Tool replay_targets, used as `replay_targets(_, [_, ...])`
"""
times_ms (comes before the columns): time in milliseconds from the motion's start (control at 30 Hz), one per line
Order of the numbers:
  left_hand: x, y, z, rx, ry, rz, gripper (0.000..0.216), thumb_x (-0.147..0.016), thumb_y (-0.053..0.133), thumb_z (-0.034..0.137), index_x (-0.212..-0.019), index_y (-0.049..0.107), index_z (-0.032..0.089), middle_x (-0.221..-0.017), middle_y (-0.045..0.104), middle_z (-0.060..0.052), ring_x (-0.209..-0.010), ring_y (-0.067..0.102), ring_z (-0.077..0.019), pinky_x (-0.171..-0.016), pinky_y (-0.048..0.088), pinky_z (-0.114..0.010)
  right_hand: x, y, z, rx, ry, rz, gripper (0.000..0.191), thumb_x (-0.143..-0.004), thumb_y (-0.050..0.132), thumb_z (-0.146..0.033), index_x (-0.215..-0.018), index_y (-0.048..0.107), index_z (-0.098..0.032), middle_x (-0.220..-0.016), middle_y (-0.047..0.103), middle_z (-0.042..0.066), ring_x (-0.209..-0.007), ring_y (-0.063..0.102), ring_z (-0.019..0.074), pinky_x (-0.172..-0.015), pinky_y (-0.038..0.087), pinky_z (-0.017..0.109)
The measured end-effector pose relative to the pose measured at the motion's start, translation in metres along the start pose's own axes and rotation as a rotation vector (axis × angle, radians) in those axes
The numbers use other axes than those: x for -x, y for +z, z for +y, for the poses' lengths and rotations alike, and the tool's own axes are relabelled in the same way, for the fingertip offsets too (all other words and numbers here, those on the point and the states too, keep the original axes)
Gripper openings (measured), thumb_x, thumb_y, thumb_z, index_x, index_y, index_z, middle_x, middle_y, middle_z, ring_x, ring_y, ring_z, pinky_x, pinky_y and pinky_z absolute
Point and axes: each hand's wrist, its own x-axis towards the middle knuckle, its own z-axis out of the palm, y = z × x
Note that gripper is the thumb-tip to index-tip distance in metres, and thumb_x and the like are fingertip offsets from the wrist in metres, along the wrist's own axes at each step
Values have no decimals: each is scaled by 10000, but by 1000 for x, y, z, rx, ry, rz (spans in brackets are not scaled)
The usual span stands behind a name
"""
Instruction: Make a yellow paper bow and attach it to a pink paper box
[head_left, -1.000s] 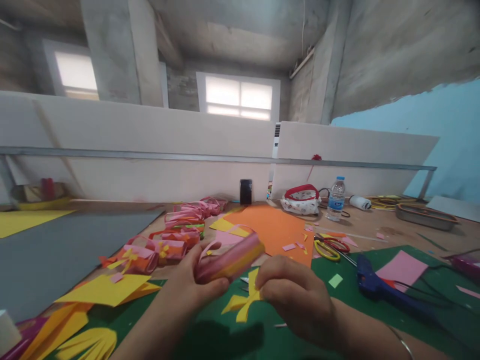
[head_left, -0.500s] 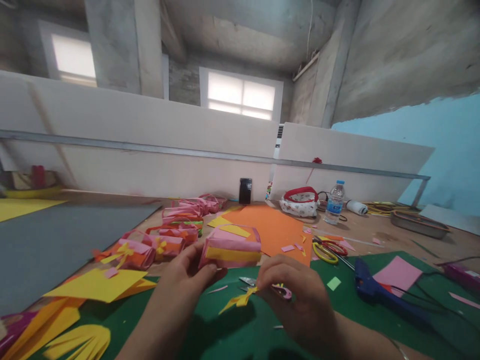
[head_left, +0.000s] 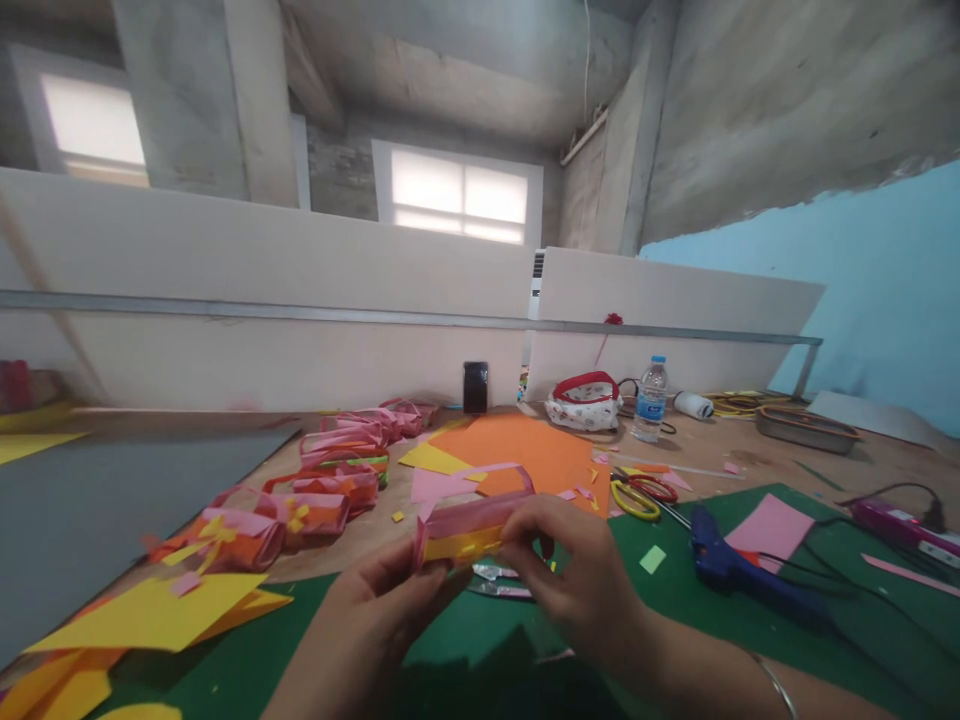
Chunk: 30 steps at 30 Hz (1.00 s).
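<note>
Both my hands hold a small pink and yellow paper basket (head_left: 466,528) with a pink handle loop, just above the green cutting mat (head_left: 675,620). My left hand (head_left: 390,600) pinches its left end from below. My right hand (head_left: 571,570) is closed on its right end, fingers curled over the rim. The yellow paper bow is hidden behind my right fingers. A small pair of scissors (head_left: 495,580) lies on the mat under the basket.
A row of finished pink and orange paper baskets (head_left: 300,495) runs back on the left. An orange sheet (head_left: 532,450), yellow-and-red scissors (head_left: 637,492), a blue glue gun (head_left: 742,575), pink paper (head_left: 772,525), a water bottle (head_left: 651,400), a phone (head_left: 475,386) and yellow sheets (head_left: 150,615) lie around.
My right hand moved up from the mat with the yellow bow to the basket's right end. The basket came lower and nearer, now gripped by both hands.
</note>
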Motion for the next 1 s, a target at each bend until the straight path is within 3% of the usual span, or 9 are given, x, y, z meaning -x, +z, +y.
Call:
replay_targets(267, [-4, -2, -7, 57, -69, -6, 299, -632, 754, 208, -928, 712, 191, -1020, 705, -58, -1026, 622, -245, -893, 505, -284, 0, 1, 1, 48, 70, 30, 68, -731, 594, -104, -733, 602, -172, -656, 615, -9, -581, 521, 109, -548, 410, 212])
replay_targets(667, [-1, 3, -9, 51, -70, 3, 291, -626, 765, 192, -913, 719, 185, -982, 716, -62, -983, 640, -228, -865, 501, -254, -2, 2, 2, 89, 174, 6, 84, -714, 590, -106, -759, 617, -172, -646, 594, -20, -587, 519, 110, -553, 393, 220])
replay_targets(1000, [1, 4, -13, 37, -86, 92, 338, -549, 818, 192, -875, 732, 213, -930, 729, -46, -1061, 601, -248, -879, 498, -247, 1, 4, 5, 158, 190, -13, 103, -706, 566, -108, -772, 549, -185, -628, 531, -37, -567, 482, 110, -544, 361, 224])
